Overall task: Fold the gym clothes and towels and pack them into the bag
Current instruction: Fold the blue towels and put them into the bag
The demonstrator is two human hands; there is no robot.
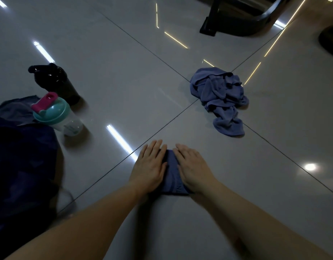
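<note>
head view: both hands flat on a small folded blue garment [171, 173] on the tiled floor [124, 81]. left hand [149, 167] and right hand [192, 168] lie side by side, fingers straight, pressing the fold, gripping nothing. crumpled blue towel [221, 98] sits well apart, ahead to the right, unfolded. dark bag [21, 166] at left edge, a teal-lidded shaker bottle [56, 115] just beside it, a black bottle [55, 81] behind. judgement: one piece about folded, not packed; towel left to fold, then both into the bag.
</note>
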